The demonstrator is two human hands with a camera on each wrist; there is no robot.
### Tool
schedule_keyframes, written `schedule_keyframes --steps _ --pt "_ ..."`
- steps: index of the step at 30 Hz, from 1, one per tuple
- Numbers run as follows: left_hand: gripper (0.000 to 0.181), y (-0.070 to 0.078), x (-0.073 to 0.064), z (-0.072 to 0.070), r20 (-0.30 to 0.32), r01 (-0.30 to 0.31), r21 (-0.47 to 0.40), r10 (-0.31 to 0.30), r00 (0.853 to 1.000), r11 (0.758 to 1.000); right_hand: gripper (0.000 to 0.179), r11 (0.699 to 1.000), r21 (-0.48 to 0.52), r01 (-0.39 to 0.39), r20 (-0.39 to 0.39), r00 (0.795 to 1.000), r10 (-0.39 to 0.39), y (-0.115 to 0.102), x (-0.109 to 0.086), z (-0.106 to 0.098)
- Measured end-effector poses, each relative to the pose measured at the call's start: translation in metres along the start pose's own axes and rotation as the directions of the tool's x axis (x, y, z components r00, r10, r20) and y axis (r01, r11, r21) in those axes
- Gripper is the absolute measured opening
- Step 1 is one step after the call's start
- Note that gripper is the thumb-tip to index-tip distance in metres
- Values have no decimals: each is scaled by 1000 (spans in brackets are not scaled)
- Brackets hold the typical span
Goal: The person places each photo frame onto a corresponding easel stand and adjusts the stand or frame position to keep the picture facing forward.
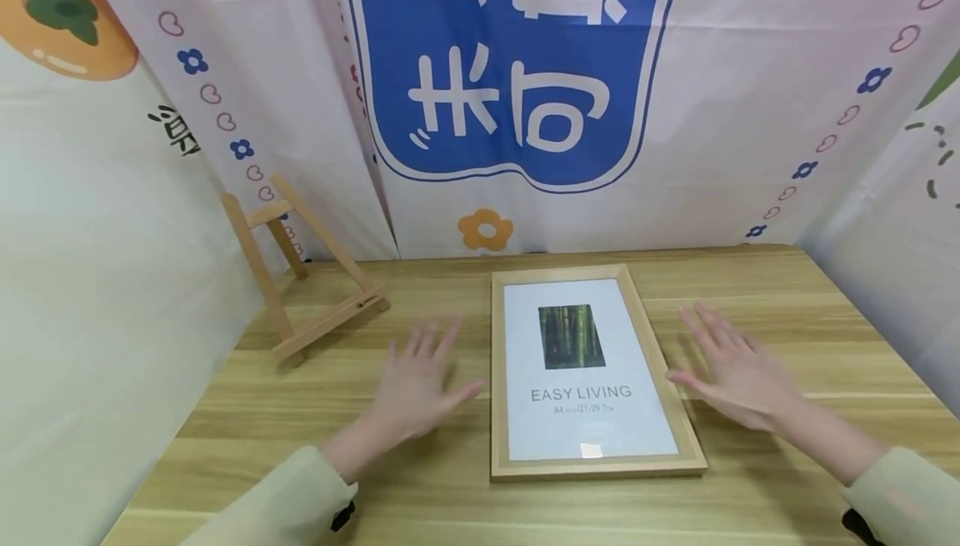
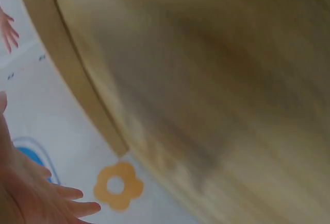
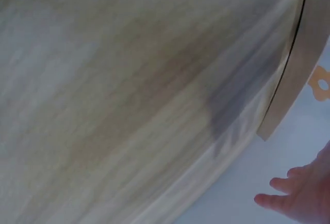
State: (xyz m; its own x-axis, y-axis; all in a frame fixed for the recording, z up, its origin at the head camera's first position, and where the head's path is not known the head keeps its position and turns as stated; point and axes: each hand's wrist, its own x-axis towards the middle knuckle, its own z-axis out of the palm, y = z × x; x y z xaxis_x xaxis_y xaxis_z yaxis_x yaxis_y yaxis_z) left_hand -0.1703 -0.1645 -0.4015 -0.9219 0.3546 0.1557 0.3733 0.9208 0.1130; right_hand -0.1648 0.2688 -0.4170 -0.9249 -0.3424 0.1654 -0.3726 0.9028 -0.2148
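A light wooden picture frame (image 1: 498, 379) lies flat on the table, its white insert printed with a bamboo picture and "EASY LIVING". Just left of it is my left hand (image 1: 416, 383), fingers spread, holding nothing. On the other side my right hand (image 1: 738, 375) hovers with fingers extended, its thumb near the frame's right edge. Both wrist views show the frame's side edge (image 2: 77, 74) against the table, with the left hand (image 2: 36, 193) and the right hand (image 3: 301, 188) apart from it.
A small wooden easel (image 1: 322, 325) stands at the table's back left. White printed cloth (image 1: 712, 171) hangs behind the wood-grain table (image 1: 592, 513) and along both sides, with a blue sign pattern in the middle.
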Motion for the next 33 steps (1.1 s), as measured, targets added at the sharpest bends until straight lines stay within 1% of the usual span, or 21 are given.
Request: schedule_keyframes --steps 2,4,6,8,9,11,14,17,19,20,22,24,26,28,33 --pt "96 4 4 6 19 -1 -54 2 1000 999 91 999 54 5 18 1000 -6 1 1 4" --pt "98 6 8 12 22 -2 -112 4 1000 994 92 994 109 5 32 999 -9 2 3 8" --pt "100 7 12 16 22 -1 -180 5 1000 984 92 986 165 4 48 999 -12 4 5 9" --pt "101 7 16 21 23 5 -251 1 1000 968 92 976 220 -4 66 998 -10 4 7 11" --pt "102 6 18 24 27 13 -291 -5 1000 957 92 968 250 -9 73 997 -10 5 9 12" --pt "105 6 21 30 57 42 -373 -22 998 927 91 954 301 -16 82 997 -9 6 11 15" --pt "109 7 24 38 110 94 -486 -46 993 869 90 930 366 -23 93 996 -12 8 13 19" --pt "110 7 26 45 149 132 -561 -57 987 818 88 912 409 -27 95 995 -13 10 14 23" --pt "109 7 26 48 154 139 -592 -58 986 794 87 906 423 -22 88 996 -17 10 15 26" --pt "107 7 26 50 156 142 -600 -59 986 788 86 906 423 -17 81 997 -19 10 15 28" --pt "105 8 26 52 166 150 -600 -62 984 786 84 905 425 -12 68 997 -18 10 15 30" --pt "101 9 26 53 176 155 -594 -61 983 789 81 902 432 -7 55 998 -18 10 15 33" --pt "98 10 25 53 182 154 -582 -56 982 798 78 896 443 -10 49 999 -12 9 14 36" --pt "96 12 25 53 188 150 -577 -48 981 803 77 884 467 -19 51 999 -5 7 13 38" --pt "96 14 26 51 186 140 -590 -35 982 795 76 844 534 -42 64 998 9 2 14 38"
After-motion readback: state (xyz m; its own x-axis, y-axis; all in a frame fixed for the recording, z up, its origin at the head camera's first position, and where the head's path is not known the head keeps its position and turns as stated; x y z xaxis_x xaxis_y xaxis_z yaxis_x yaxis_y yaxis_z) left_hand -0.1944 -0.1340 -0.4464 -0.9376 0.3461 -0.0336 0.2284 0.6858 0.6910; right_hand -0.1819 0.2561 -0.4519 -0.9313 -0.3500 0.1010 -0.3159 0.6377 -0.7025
